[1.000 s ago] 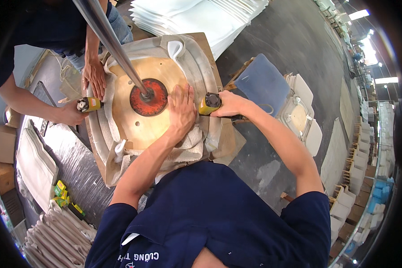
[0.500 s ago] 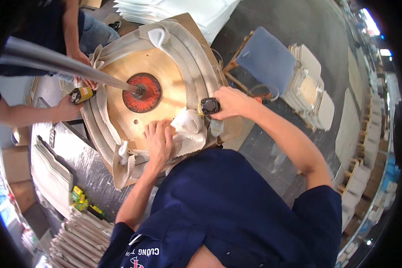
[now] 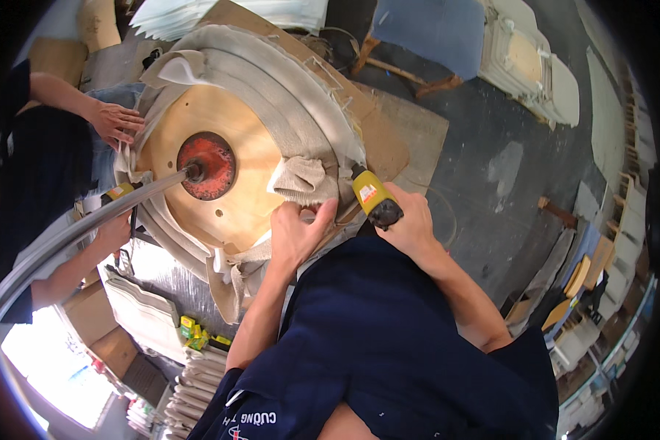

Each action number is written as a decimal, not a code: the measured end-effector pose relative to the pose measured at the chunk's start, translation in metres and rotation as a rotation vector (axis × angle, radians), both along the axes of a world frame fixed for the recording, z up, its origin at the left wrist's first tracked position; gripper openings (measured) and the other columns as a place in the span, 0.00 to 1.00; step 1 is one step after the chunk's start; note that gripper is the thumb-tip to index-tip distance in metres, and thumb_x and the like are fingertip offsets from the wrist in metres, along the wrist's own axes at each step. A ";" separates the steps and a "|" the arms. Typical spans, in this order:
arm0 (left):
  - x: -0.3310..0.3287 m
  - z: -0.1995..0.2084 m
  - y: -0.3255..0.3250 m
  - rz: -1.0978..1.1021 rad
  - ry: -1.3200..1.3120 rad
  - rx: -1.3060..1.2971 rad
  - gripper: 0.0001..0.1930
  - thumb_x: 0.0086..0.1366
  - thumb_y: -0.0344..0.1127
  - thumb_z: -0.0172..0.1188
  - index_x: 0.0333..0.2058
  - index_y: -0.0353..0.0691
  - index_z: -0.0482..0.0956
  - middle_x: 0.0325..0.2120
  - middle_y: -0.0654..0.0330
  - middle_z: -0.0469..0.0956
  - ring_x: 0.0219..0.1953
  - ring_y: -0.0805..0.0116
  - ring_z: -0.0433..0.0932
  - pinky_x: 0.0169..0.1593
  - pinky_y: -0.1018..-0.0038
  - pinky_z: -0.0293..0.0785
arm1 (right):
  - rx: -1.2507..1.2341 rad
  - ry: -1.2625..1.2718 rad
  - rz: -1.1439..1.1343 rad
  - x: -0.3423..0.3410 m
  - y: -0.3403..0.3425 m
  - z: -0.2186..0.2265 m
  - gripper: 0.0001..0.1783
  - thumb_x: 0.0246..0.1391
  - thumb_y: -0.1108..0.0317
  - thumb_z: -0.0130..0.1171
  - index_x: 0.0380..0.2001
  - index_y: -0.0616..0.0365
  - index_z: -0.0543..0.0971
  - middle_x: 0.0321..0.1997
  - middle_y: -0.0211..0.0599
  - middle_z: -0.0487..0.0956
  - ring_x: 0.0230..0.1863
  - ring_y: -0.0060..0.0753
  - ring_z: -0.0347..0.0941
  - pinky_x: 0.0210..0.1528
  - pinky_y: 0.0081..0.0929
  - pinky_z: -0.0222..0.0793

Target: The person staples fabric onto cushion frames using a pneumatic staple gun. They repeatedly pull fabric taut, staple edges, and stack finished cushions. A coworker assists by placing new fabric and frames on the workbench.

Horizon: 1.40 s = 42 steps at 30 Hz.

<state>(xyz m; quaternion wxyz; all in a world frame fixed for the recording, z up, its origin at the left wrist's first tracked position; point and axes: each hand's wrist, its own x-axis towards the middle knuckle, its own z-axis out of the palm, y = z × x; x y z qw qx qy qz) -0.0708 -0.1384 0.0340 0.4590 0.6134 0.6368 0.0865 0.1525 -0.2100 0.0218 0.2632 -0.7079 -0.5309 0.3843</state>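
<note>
A round upholstered seat lies face down, its wooden board (image 3: 249,147) ringed by beige fabric (image 3: 260,81). My right hand (image 3: 411,220) is closed around a yellow and black staple gun (image 3: 372,195), whose nose meets the fabric at the seat's right edge. Close by on the near right side, my left hand (image 3: 297,235) grips the fabric edge with curled fingers, its thumb raised. Just beyond that hand, a bunched fold of fabric (image 3: 304,178) rests over the board. A red disc (image 3: 216,165) with a metal pole (image 3: 99,238) sits mid-board.
At the left, a co-worker's hand (image 3: 117,123) touches the seat's edge; their other hand (image 3: 116,229) is beside another yellow tool. A blue-topped stand (image 3: 425,37) and stacked pale panels (image 3: 532,62) are at the far right. Folded cloths (image 3: 147,312) lie at the near left.
The staple gun has tilted, its body now pointing back toward me. My left hand has gone from lying on the board to gripping the fabric edge. The co-worker's far hand has left their tool.
</note>
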 end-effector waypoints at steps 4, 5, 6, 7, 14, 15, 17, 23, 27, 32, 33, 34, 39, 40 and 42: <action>0.017 -0.008 0.024 -0.211 0.162 0.242 0.28 0.66 0.51 0.71 0.18 0.30 0.83 0.13 0.45 0.78 0.17 0.42 0.80 0.29 0.55 0.76 | 0.040 -0.032 -0.143 -0.025 -0.007 -0.019 0.22 0.44 0.69 0.74 0.46 0.54 0.83 0.31 0.52 0.85 0.35 0.61 0.83 0.37 0.48 0.77; 0.014 -0.010 0.026 -0.185 0.130 0.218 0.27 0.68 0.49 0.70 0.18 0.30 0.82 0.13 0.45 0.77 0.17 0.45 0.79 0.29 0.56 0.76 | 0.005 -0.040 -0.157 -0.027 -0.005 -0.017 0.23 0.44 0.70 0.74 0.46 0.55 0.83 0.31 0.52 0.85 0.35 0.61 0.83 0.37 0.47 0.78; 0.011 -0.009 0.029 -0.156 0.100 0.194 0.27 0.69 0.47 0.69 0.18 0.29 0.81 0.13 0.45 0.76 0.16 0.48 0.78 0.29 0.57 0.75 | -0.030 -0.047 -0.167 -0.029 -0.003 -0.015 0.23 0.44 0.70 0.74 0.46 0.55 0.83 0.31 0.52 0.85 0.35 0.61 0.83 0.37 0.47 0.78; 0.010 -0.009 0.036 -0.140 0.059 0.174 0.27 0.70 0.46 0.68 0.18 0.29 0.80 0.12 0.45 0.74 0.16 0.51 0.77 0.28 0.58 0.75 | -0.042 -0.015 -0.181 -0.029 -0.001 -0.012 0.23 0.44 0.70 0.74 0.47 0.55 0.83 0.31 0.52 0.85 0.35 0.61 0.83 0.37 0.46 0.78; -0.017 -0.052 0.057 0.594 -0.678 -0.397 0.18 0.76 0.48 0.65 0.29 0.43 0.82 0.18 0.72 0.74 0.19 0.82 0.67 0.23 0.79 0.66 | -0.158 0.005 -0.066 -0.034 0.011 0.008 0.25 0.43 0.67 0.76 0.47 0.54 0.83 0.33 0.51 0.85 0.37 0.62 0.83 0.38 0.45 0.79; -0.017 -0.049 0.061 0.634 -0.706 -0.452 0.18 0.76 0.48 0.66 0.30 0.43 0.82 0.18 0.72 0.73 0.19 0.82 0.67 0.22 0.80 0.65 | -0.171 -0.017 -0.040 -0.038 0.014 0.008 0.25 0.42 0.67 0.77 0.47 0.54 0.83 0.33 0.51 0.85 0.37 0.62 0.83 0.38 0.46 0.79; -0.019 -0.064 0.062 0.739 -0.751 -0.496 0.16 0.76 0.47 0.66 0.32 0.43 0.83 0.19 0.73 0.74 0.18 0.83 0.67 0.20 0.82 0.62 | -0.210 -0.032 -0.008 -0.042 0.025 0.010 0.25 0.42 0.66 0.77 0.47 0.54 0.83 0.33 0.50 0.85 0.37 0.62 0.83 0.38 0.47 0.80; -0.006 -0.057 0.078 0.867 -0.735 -0.569 0.13 0.76 0.46 0.65 0.33 0.46 0.83 0.19 0.74 0.74 0.16 0.85 0.65 0.19 0.83 0.59 | -0.349 -0.048 0.012 -0.049 0.065 0.025 0.23 0.41 0.64 0.78 0.42 0.56 0.83 0.33 0.50 0.86 0.37 0.62 0.83 0.40 0.51 0.80; -0.003 -0.058 0.099 0.751 -0.725 -0.594 0.13 0.76 0.45 0.64 0.32 0.47 0.82 0.19 0.75 0.74 0.16 0.86 0.64 0.19 0.82 0.56 | -0.413 -0.159 -0.003 -0.055 0.096 0.032 0.23 0.39 0.65 0.79 0.40 0.58 0.82 0.32 0.52 0.85 0.38 0.64 0.82 0.41 0.51 0.79; -0.001 -0.038 0.093 -0.076 -0.110 0.090 0.22 0.72 0.46 0.68 0.29 0.29 0.78 0.16 0.55 0.74 0.18 0.55 0.74 0.27 0.63 0.72 | -0.191 0.038 -0.083 -0.036 0.056 0.017 0.23 0.45 0.67 0.78 0.45 0.57 0.83 0.33 0.49 0.85 0.38 0.61 0.82 0.38 0.42 0.78; 0.005 -0.029 0.089 -0.142 -0.027 0.205 0.21 0.70 0.45 0.69 0.28 0.29 0.79 0.18 0.54 0.76 0.20 0.53 0.76 0.29 0.63 0.73 | -0.218 0.029 -0.057 -0.029 0.048 0.011 0.22 0.46 0.67 0.78 0.46 0.57 0.83 0.33 0.49 0.85 0.38 0.61 0.82 0.38 0.41 0.78; 0.013 -0.019 0.086 -0.212 0.057 0.308 0.20 0.69 0.43 0.70 0.28 0.30 0.79 0.19 0.52 0.79 0.22 0.50 0.77 0.30 0.63 0.74 | -0.254 0.020 -0.036 -0.024 0.043 0.009 0.22 0.48 0.67 0.78 0.46 0.57 0.83 0.33 0.50 0.85 0.38 0.60 0.83 0.37 0.40 0.78; 0.001 -0.046 0.099 -0.060 -0.275 0.094 0.09 0.66 0.34 0.73 0.36 0.32 0.88 0.26 0.50 0.85 0.26 0.55 0.82 0.36 0.66 0.76 | -0.237 0.091 -0.007 -0.029 0.052 0.014 0.21 0.40 0.70 0.76 0.40 0.56 0.81 0.32 0.49 0.85 0.37 0.62 0.81 0.38 0.45 0.79; -0.005 -0.055 0.101 0.050 -0.292 -0.091 0.08 0.66 0.32 0.73 0.39 0.33 0.90 0.26 0.50 0.86 0.26 0.67 0.79 0.35 0.69 0.74 | -0.251 0.095 -0.002 -0.031 0.054 0.014 0.21 0.40 0.70 0.76 0.40 0.56 0.81 0.32 0.49 0.85 0.37 0.62 0.81 0.37 0.45 0.79; -0.003 -0.066 0.095 0.165 -0.363 -0.100 0.08 0.66 0.32 0.74 0.39 0.32 0.90 0.25 0.51 0.86 0.26 0.73 0.77 0.34 0.71 0.73 | -0.281 0.104 0.011 -0.033 0.057 0.014 0.21 0.40 0.70 0.76 0.40 0.57 0.80 0.32 0.48 0.85 0.37 0.62 0.81 0.37 0.45 0.79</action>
